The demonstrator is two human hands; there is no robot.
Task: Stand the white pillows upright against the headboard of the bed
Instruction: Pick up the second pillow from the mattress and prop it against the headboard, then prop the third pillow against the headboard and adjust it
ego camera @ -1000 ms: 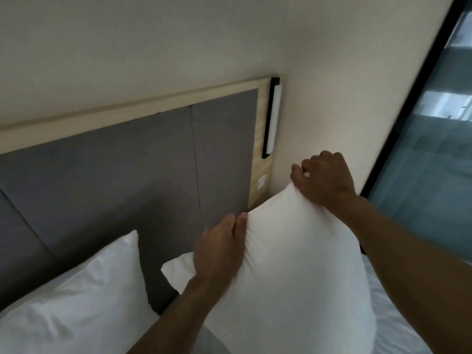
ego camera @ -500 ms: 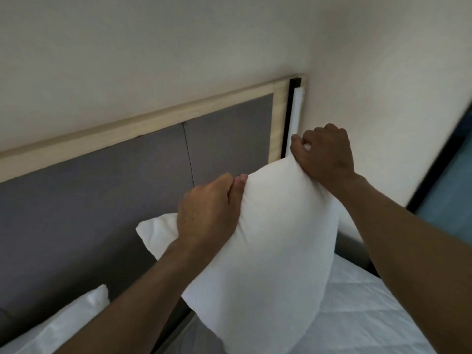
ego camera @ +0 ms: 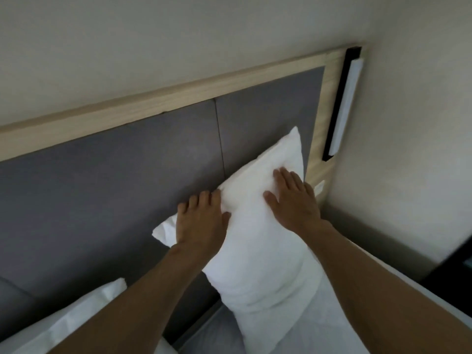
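A white pillow (ego camera: 258, 254) stands on end against the grey padded headboard (ego camera: 122, 185), near its right side. My left hand (ego camera: 201, 218) lies flat on the pillow's upper left edge, fingers spread. My right hand (ego camera: 293, 200) presses flat on the pillow's upper right face. Neither hand grips the fabric. A second white pillow (ego camera: 74, 320) shows at the bottom left, partly hidden by my left forearm.
The headboard has a light wooden frame (ego camera: 158, 103). A black-and-white wall lamp (ego camera: 342, 106) is mounted on its right post, beside the corner wall. The white bed sheet (ego camera: 332, 338) lies below the pillow. A dark object sits at the far right edge.
The pillow went from held in the air by its top edge to resting against the headboard. Both hands let go of the fabric and now lie flat on it.
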